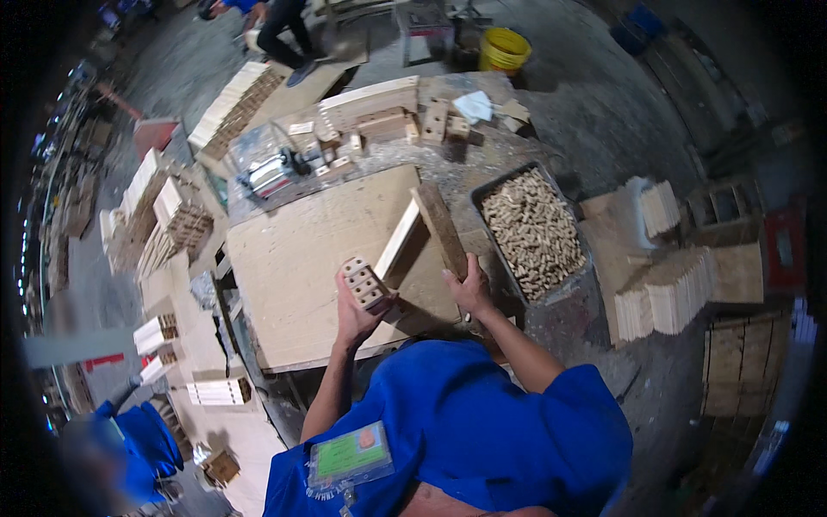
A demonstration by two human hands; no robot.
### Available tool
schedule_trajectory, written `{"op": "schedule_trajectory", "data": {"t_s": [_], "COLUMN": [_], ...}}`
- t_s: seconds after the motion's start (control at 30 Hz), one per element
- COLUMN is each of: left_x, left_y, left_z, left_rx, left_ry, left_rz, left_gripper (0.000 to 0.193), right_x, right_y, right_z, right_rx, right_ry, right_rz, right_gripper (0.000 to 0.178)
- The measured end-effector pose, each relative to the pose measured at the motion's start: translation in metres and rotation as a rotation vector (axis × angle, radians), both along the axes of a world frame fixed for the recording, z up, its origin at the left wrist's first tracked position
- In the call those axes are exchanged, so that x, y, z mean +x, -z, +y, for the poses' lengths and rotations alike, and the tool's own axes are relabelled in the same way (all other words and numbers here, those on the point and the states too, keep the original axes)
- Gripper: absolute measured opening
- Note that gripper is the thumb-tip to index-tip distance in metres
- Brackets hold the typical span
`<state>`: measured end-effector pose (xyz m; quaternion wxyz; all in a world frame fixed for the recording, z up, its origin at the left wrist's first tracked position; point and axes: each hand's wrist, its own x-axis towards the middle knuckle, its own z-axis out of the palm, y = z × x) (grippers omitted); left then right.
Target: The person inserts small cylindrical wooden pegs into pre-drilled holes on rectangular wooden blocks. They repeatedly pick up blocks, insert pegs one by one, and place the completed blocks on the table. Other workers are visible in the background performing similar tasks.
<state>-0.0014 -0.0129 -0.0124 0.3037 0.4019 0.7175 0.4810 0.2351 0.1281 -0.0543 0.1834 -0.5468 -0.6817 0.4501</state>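
My left hand [355, 317] is closed around a bundle of wooden bars [401, 241]. The bundle's near end shows rows of round drilled holes, and its pale side runs away from me over the cardboard sheet [301, 250]. A brown wooden bar [442, 231] slants beside the bundle, meeting it at the far end. Its near end is in my right hand [470, 290], with the thumb on one side; some fingers are hidden. Right of that hand stands a grey tray [589, 265] heaped with small wooden dowels [532, 228].
A metal power tool [271, 175] lies at the table's left, near loose drilled blocks [435, 121] and long bars [370, 99]. Stacked bars [668, 297] stand right; more stacks [177, 211] stand left. A yellow bucket [505, 52] is behind. Co-workers [142, 439] are at lower left and far back.
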Motion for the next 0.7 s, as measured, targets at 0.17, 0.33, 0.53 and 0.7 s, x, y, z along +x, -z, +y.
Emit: {"op": "schedule_trajectory", "data": {"t_s": [0.17,0.33,0.53,0.7], "left_x": [0.002,0.006,0.009,0.012], "left_y": [-0.010,-0.006,-0.011,-0.016], "left_z": [0.008,0.021,0.023,0.024], "left_rx": [0.000,-0.033,-0.052,-0.074], "left_ry": [0.066,0.116,0.126,0.147], "left_rz": [-0.044,-0.023,-0.022,-0.112], "left_gripper": [0.095,0.091,0.092,0.090], "right_x": [0.029,-0.006,-0.008,0.053], "right_y": [0.049,0.054,0.058,0.077], "right_z": [0.000,0.007,0.017,0.022], "right_rx": [-0.098,-0.052,0.092,0.287], "right_ry": [0.175,-0.036,-0.022,0.052], "right_rz": [-0.284,-0.360,-0.273,-0.385], "right_gripper": [0.057,0.056,0.056,0.054]}}
